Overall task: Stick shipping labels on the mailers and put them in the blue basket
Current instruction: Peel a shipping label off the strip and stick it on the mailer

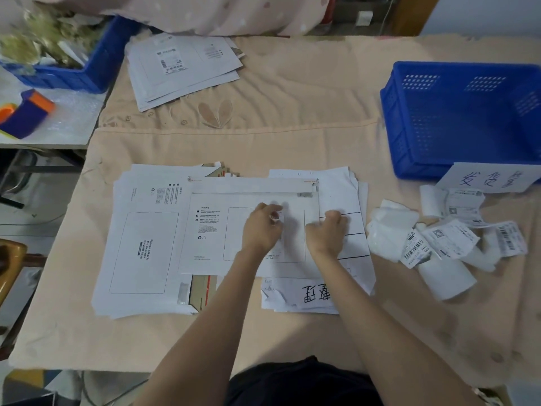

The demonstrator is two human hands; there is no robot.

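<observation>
Both forearms reach forward from the near edge, bare, converging slightly; the left hand is knuckles-up, its fingers curled and pinching something small at the fingertips; the right hand, just beside it, is curled into a loose fist, knuckles-up.

Even, soft indoor light, faint shadows under the hands, no glare; wide-angle bending at edges, motion blur on the left basket and probably the fingers

Label motion-blurred under hands — blue basket cut off right.
</observation>
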